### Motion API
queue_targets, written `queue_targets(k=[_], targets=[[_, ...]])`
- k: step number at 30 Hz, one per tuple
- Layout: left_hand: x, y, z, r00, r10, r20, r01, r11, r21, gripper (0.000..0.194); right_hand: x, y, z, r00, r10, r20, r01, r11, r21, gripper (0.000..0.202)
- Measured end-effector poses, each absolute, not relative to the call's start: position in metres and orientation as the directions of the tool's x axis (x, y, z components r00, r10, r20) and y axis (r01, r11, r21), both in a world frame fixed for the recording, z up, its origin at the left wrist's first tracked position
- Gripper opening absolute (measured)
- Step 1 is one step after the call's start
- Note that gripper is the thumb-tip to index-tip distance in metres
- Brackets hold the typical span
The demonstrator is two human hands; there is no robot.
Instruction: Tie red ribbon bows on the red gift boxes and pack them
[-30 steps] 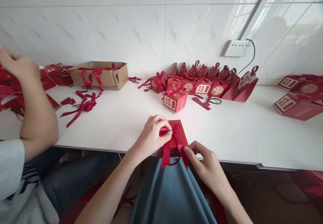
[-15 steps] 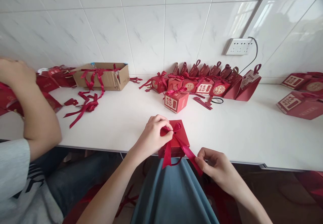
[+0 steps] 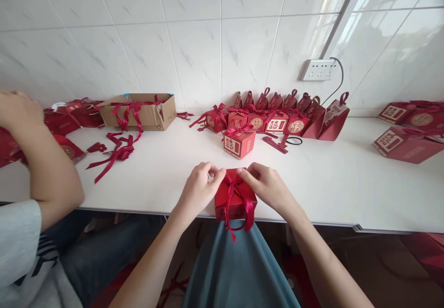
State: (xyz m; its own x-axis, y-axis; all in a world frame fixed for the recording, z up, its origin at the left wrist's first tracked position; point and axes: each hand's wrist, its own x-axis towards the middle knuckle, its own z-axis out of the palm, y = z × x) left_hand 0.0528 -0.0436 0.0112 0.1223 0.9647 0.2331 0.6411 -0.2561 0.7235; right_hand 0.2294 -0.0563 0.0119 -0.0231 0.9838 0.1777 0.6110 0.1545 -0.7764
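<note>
A small red gift box (image 3: 235, 211) stands at the table's front edge, right before me. Tied on its lid is a shiny dark-red ribbon (image 3: 233, 188), knotted in the middle, with its tails hanging down the near side. My left hand (image 3: 203, 185) is closed in a pinch at the lid's upper left, by the ribbon's upper part. Opposite it, my right hand (image 3: 267, 185) pinches at the upper right of the knot. The fingertips cover the bits of ribbon they grip. A dark cord handle (image 3: 237, 227) droops below the box front.
Behind stands a finished-looking box with a bow (image 3: 239, 144), before a row of red boxes (image 3: 277, 122). Flat red pieces (image 3: 275, 142) and a black band (image 3: 294, 140) lie nearby. Left are a cardboard carton (image 3: 163, 113), loose ribbons (image 3: 121, 153) and another person's arm (image 3: 52, 164). More boxes (image 3: 405, 144) stand right.
My right hand has let go of the ribbon tail at the lower right and moved up to the lid. My left hand has shifted slightly left. The tails now hang down the front.
</note>
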Motion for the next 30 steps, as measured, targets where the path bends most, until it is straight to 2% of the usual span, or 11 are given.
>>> queue_targets(k=[5,8,11,17,22,27,29,30], targets=[[0.052,-0.051,0.012,0.131,0.982,0.133,0.573,-0.185,0.798,0.020,0.222,-0.053,0.007,-0.002,0.980,0.199,0.607,0.159,-0.779,0.032],[0.054,-0.059,0.007,0.073,0.993,0.091,0.486,-0.115,0.866,0.022,0.223,-0.058,0.001,0.018,0.973,0.230,0.505,0.190,-0.842,0.032],[0.060,-0.066,-0.002,-0.021,0.992,0.121,0.411,-0.102,0.906,0.023,0.222,-0.065,-0.008,0.077,0.964,0.253,0.393,0.204,-0.897,0.033],[0.068,-0.071,-0.014,-0.102,0.989,0.109,0.287,-0.076,0.955,0.022,0.219,-0.074,-0.021,0.126,0.972,0.200,0.192,0.174,-0.966,0.035],[0.068,-0.073,-0.012,-0.118,0.984,0.136,0.321,-0.092,0.942,0.022,0.220,-0.074,-0.019,0.111,0.969,0.219,0.191,0.196,-0.962,0.037],[0.064,-0.072,-0.011,-0.067,0.991,0.118,0.328,-0.089,0.941,0.022,0.224,-0.068,-0.023,0.093,0.989,0.119,0.100,0.110,-0.989,0.043],[0.062,-0.071,-0.010,-0.002,0.995,0.096,0.309,-0.090,0.947,0.023,0.228,-0.070,-0.022,0.100,0.987,0.127,0.172,0.108,-0.979,0.041],[0.061,-0.071,-0.009,0.027,0.996,0.085,0.299,-0.089,0.950,0.024,0.229,-0.073,-0.019,0.129,0.976,0.178,0.240,0.143,-0.960,0.039]])
